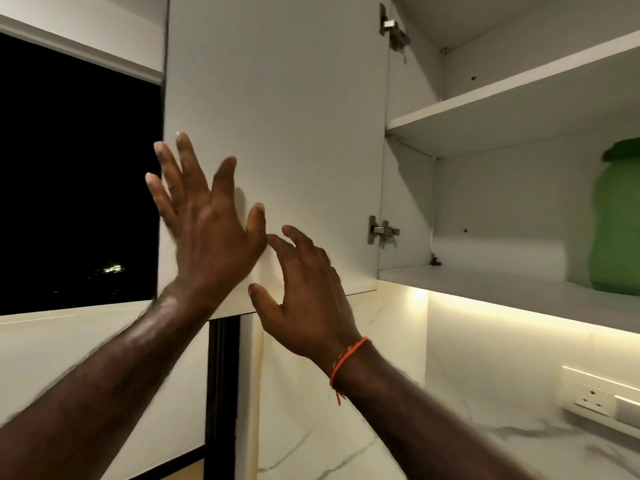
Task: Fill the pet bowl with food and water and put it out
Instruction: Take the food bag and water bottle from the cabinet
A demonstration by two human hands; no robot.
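A white wall cupboard stands with its door (277, 133) swung wide to the left. On its lower shelf (485, 282) at the right edge of view stands a green plastic jar (616, 216) with a green lid. My left hand (207, 216) is raised in front of the door near its outer edge, fingers spread and straight. My right hand (304, 292) hovers just below it by the door's bottom edge, fingers loosely bent and holding nothing. No pet bowl is in view.
The upper shelf (502, 98) holds nothing I can see. A dark window (76, 185) fills the left. Under the cupboard a light strip glows over a marble backsplash, with a wall socket (595, 396) at lower right. Two hinges (382, 232) sit on the door's inner edge.
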